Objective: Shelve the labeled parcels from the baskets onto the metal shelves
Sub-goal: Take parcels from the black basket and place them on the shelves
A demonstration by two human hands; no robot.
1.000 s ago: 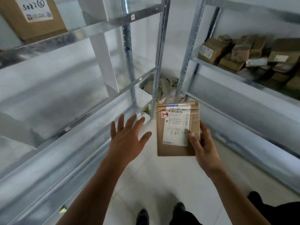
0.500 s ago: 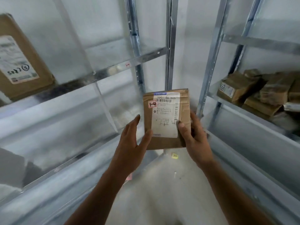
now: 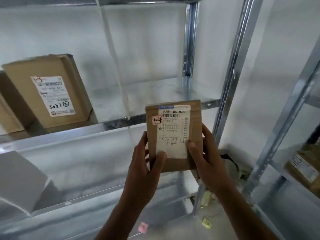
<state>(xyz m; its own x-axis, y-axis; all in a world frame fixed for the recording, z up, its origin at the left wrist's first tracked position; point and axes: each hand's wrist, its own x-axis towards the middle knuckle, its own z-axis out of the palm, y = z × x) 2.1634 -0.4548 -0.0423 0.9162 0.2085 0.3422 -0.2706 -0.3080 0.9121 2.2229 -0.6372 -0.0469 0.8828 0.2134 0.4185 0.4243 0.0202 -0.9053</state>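
Placement step: parcel (image 3: 174,134) held upright mid-frame, left hand (image 3: 143,163) and right hand (image 3: 206,158) each with a closed grip on one side edge, likely next slid forward onto the shelf (image 3: 69,134).

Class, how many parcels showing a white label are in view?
3: held parcel; large box on left shelf; small parcel on right shelf; others may be hidden.

Bare left hand (image 3: 143,172), right hand (image 3: 207,163), bare forearms (image 3: 119,215)
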